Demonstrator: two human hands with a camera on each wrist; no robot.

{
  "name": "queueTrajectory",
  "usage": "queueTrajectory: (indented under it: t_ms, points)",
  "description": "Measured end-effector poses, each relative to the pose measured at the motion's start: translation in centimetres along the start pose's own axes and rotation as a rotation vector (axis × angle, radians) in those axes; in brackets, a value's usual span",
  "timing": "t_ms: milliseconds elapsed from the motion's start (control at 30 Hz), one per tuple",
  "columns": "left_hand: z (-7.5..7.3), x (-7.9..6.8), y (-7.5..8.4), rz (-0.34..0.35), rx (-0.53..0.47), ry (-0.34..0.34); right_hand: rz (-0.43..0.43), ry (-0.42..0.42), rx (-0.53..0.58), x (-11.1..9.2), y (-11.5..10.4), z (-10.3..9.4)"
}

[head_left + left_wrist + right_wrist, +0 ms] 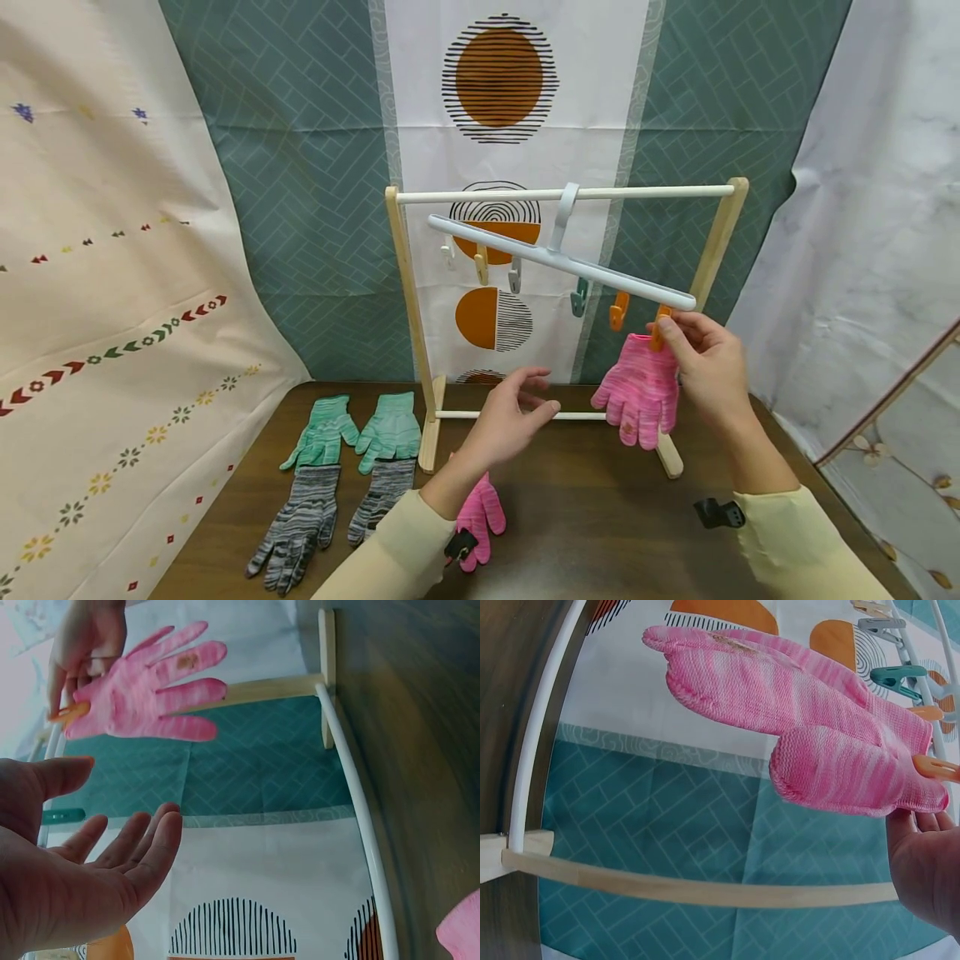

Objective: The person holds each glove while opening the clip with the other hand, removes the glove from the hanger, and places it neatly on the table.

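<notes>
A pink glove (636, 390) hangs by its cuff, fingers down, from an orange clip (661, 327) at the low right end of a white hanger (517, 247). My right hand (711, 365) pinches that clip between thumb and fingers; in the right wrist view its fingers (919, 832) are partly hidden behind the cuff. The hanger hooks over the rack's top rail and tilts down to the right. My left hand (512, 419) hovers below the hanger, fingers loosely bent and holding nothing. A second pink glove (483, 512) lies on the table, partly covered by my left forearm.
Several other clips hang along the hanger, among them a teal clip (579, 297) and another orange clip (618, 311). Green gloves (390, 427) and grey striped gloves (300, 517) lie at the table's left. The wooden rack's right post (717, 242) stands beside the hanger's end.
</notes>
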State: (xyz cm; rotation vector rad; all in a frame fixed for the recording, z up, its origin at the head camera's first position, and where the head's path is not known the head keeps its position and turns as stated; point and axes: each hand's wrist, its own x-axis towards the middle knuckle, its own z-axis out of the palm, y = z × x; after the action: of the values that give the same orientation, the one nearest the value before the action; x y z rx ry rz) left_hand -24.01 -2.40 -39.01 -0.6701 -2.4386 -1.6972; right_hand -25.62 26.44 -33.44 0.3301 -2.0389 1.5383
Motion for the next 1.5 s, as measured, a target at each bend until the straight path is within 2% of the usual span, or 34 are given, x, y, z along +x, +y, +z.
queueTrajectory:
  t_ms: [267, 667, 900, 1200, 1500]
  points:
    - [1.1, 1.3, 0.8, 0.048, -0.032, -0.006, -0.007, -0.017, 0.03, 0.0, -0.3, 1.1]
    - [2.7, 3.4, 2.3, 0.084, -0.089, -0.03, 0.015, -0.05, 0.062, -0.4, -0.7, 2.8]
    - [3.4, 4.3, 2.7, 0.074, -0.071, -0.019, 0.035, -0.054, 0.058, -0.6, -1.0, 3.7]
    - [3.6, 4.7, 2.9, 0.081, -0.092, -0.002, 0.041, -0.052, 0.132, -0.6, -0.7, 4.4]
    - [3.5, 4.6, 2.9, 0.054, -0.089, -0.001, 0.015, -0.03, 0.14, -0.8, -0.7, 4.7]
